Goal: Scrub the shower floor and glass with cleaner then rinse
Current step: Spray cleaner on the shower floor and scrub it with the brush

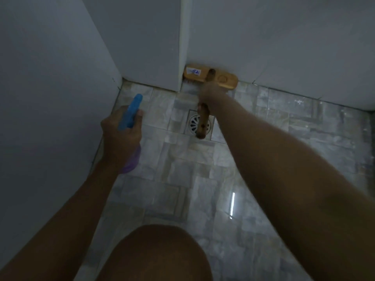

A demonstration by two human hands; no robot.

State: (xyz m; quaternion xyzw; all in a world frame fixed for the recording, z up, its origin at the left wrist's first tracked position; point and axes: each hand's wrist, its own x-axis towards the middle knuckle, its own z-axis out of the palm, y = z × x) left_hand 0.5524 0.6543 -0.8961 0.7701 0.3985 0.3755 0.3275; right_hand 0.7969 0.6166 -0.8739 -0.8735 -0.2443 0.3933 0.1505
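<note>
A wooden scrub brush (223, 79) with a short wooden handle lies bristles-down on the tiled shower floor (182, 171), its head pushed against the foot of the far wall. My right hand (211, 94) grips the brush handle just behind the head; the handle's end sticks out over the drain. My left hand (121, 134) holds a spray bottle (130, 112) with a blue trigger head and a purple body, nozzle pointing towards the far corner. The bottle's body is mostly hidden by my hand.
A square metal floor drain (192, 123) sits under the brush handle. Grey walls (50, 78) close in on the left and at the back, with a white corner strip (183, 37). My bare knee (156, 254) fills the bottom centre. The floor tiles look wet and glossy.
</note>
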